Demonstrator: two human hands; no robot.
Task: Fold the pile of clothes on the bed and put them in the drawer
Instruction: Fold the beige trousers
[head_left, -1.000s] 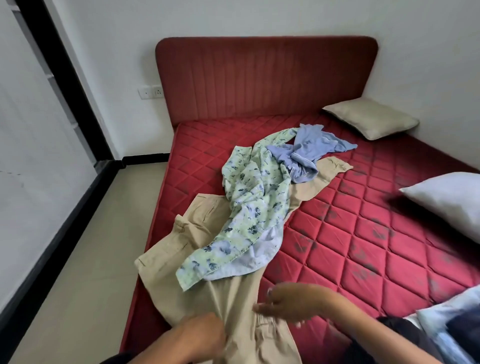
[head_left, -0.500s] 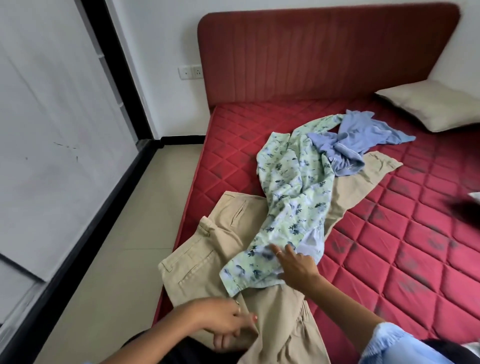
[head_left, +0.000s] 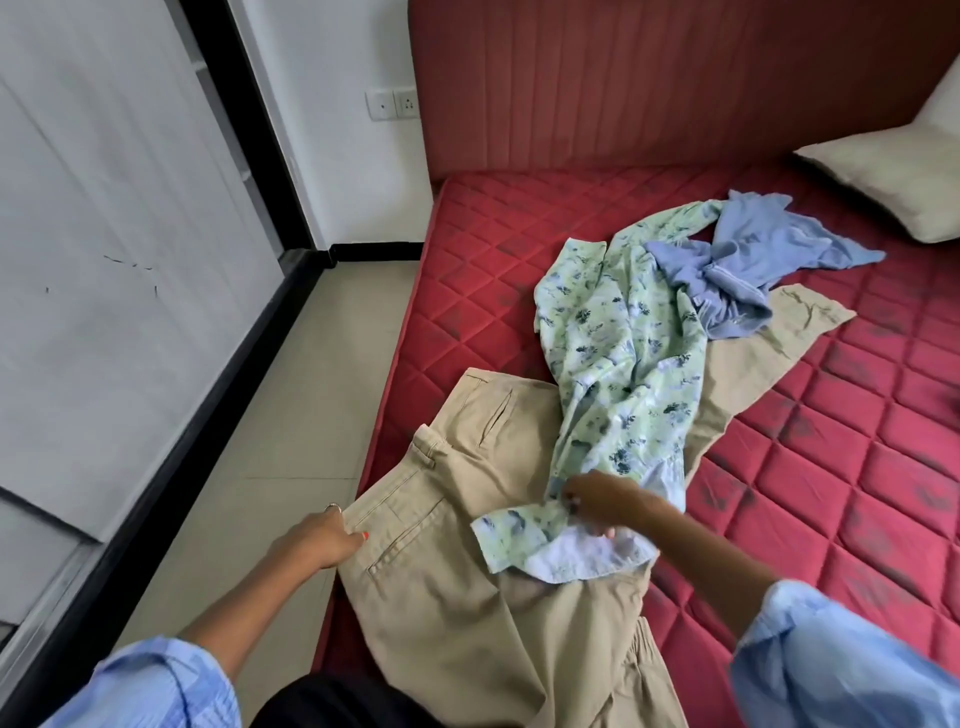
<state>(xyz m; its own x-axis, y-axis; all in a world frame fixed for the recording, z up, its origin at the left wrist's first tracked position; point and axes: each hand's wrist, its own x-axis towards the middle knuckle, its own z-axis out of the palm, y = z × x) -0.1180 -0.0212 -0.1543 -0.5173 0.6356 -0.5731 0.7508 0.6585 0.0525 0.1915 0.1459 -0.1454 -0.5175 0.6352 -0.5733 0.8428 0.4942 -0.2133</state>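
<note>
Beige trousers (head_left: 467, 519) lie spread over the near left corner of the red quilted mattress (head_left: 831, 467), one leg stretching to the back right. A green floral garment (head_left: 623, 364) lies along them, and a crumpled blue garment (head_left: 748, 270) sits at its far end. My left hand (head_left: 317, 540) grips the trousers' waistband edge at the mattress side. My right hand (head_left: 602, 499) pinches the near end of the floral garment.
A red padded headboard (head_left: 623, 78) stands at the back, with a beige pillow (head_left: 893, 176) at the back right. White wardrobe panels (head_left: 114, 260) with a black frame line the left. A tiled floor strip (head_left: 270, 467) runs between wardrobe and bed.
My right hand has closed on the floral garment's near end. My left hand has moved left to the trousers' waistband edge. The view has swung further left.
</note>
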